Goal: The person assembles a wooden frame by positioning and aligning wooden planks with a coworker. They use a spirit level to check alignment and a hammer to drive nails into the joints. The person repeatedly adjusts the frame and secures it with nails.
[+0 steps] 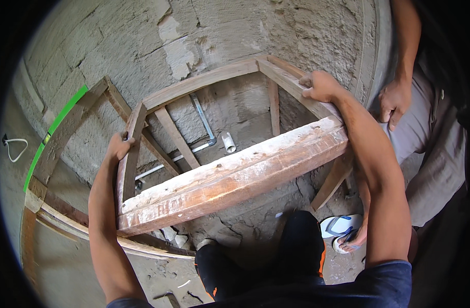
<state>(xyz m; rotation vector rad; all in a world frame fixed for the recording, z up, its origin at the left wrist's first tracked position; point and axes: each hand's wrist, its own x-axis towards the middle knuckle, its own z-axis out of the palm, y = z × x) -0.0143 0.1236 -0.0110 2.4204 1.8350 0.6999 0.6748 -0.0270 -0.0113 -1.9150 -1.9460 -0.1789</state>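
Before me is a wooden frame point(240, 172) with four sides and several legs reaching down. Its thick near beam is reddish and smeared with white; the other rails are bare, weathered wood. My left hand point(120, 147) is closed round the left side rail, the thumb on top. On the right side rail, toward the far corner, my right hand point(321, 86) is closed with its fingers curled over the edge. The frame tilts, its right end farther from me than its left. Through the opening show a white pipe stub point(228, 142) and a thin pipe point(199, 149) with a blue-grey upright part.
A rough block wall point(137, 46) rises behind. At left stands another wooden frame point(55, 149) with a green strip point(55, 128); a white cable loop point(17, 149) lies beyond. A co-worker's hand point(395, 102) hangs at right, above sandalled feet point(347, 238). Rubble point(176, 238) litters the floor.
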